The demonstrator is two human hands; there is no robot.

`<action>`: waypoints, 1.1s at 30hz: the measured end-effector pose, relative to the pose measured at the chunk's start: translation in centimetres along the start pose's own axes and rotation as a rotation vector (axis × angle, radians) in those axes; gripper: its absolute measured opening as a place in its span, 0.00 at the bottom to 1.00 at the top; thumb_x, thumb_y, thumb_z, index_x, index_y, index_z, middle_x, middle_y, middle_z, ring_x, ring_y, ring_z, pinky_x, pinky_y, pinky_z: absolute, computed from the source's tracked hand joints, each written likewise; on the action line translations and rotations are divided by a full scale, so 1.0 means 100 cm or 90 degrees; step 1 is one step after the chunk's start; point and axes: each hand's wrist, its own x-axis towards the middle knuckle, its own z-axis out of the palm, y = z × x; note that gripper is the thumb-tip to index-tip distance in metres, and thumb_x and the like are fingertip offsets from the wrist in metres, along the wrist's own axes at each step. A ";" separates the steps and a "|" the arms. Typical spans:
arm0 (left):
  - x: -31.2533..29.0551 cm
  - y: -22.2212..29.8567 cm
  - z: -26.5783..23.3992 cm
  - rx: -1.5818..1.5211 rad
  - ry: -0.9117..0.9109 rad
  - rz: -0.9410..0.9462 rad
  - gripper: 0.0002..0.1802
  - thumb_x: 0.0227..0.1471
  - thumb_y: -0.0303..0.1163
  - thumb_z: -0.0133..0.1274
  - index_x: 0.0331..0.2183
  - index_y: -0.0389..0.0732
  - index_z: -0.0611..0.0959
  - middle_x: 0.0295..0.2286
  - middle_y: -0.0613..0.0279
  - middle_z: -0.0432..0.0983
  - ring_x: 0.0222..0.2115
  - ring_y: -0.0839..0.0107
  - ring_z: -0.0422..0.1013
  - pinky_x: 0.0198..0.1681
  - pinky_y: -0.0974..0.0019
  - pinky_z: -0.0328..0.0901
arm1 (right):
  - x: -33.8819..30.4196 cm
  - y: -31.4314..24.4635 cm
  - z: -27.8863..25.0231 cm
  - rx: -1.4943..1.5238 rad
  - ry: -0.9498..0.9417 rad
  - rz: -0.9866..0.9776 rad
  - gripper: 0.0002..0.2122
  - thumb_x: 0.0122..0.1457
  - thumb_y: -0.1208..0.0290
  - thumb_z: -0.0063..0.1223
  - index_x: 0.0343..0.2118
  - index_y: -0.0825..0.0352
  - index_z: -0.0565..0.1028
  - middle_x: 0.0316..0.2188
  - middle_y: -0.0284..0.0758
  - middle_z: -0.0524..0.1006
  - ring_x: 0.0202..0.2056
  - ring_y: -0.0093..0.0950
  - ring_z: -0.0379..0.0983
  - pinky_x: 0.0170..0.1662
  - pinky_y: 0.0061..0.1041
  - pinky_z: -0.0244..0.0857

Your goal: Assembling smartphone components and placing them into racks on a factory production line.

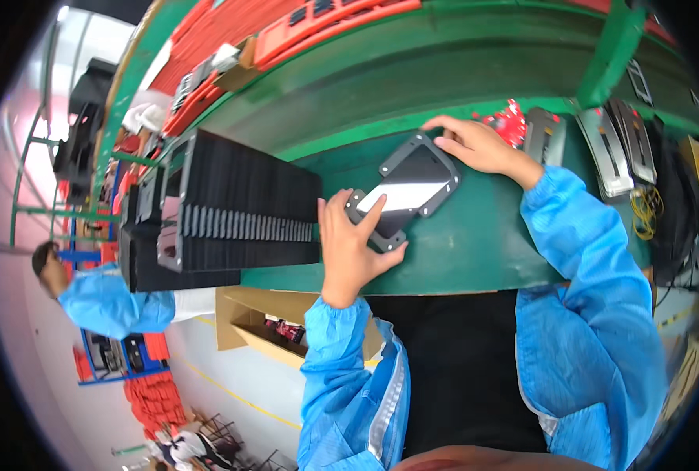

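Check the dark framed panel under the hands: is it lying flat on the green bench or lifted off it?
Lying flat. The framed panel rests face-up on the green bench, the left hand pressing its near end and the right hand its far corner.

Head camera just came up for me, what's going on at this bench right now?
A person in blue sleeves has both hands on a flat dark grey framed panel lying on the green bench. The left hand presses on its near end, and the right hand rests at its far corner. A long stack of black slotted parts sits just to the left. Grey plates lie to the right. Another person in blue stands further left.
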 end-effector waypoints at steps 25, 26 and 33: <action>-0.022 -0.091 -0.196 -0.115 0.405 -0.183 0.38 0.52 0.36 0.65 0.63 0.45 0.70 0.54 0.54 0.64 0.53 0.62 0.67 0.59 0.60 0.62 | -0.003 -0.004 -0.002 -0.058 0.037 -0.007 0.11 0.66 0.64 0.49 0.36 0.64 0.81 0.35 0.37 0.80 0.41 0.40 0.77 0.43 0.38 0.71; -0.019 -0.091 -0.188 -0.217 0.436 -0.143 0.40 0.52 0.36 0.64 0.64 0.44 0.67 0.56 0.55 0.63 0.54 0.63 0.67 0.60 0.59 0.62 | -0.005 -0.006 -0.005 -0.060 0.030 -0.012 0.11 0.66 0.64 0.49 0.36 0.64 0.81 0.35 0.37 0.80 0.41 0.40 0.77 0.43 0.38 0.71; -0.089 -0.202 -0.075 -0.777 0.482 -0.164 0.35 0.60 0.43 0.59 0.60 0.36 0.66 0.54 0.62 0.71 0.55 0.70 0.67 0.59 0.60 0.63 | -0.001 -0.043 0.001 -0.174 -0.040 0.064 0.13 0.60 0.65 0.57 0.47 0.61 0.77 0.39 0.38 0.79 0.45 0.41 0.75 0.46 0.40 0.70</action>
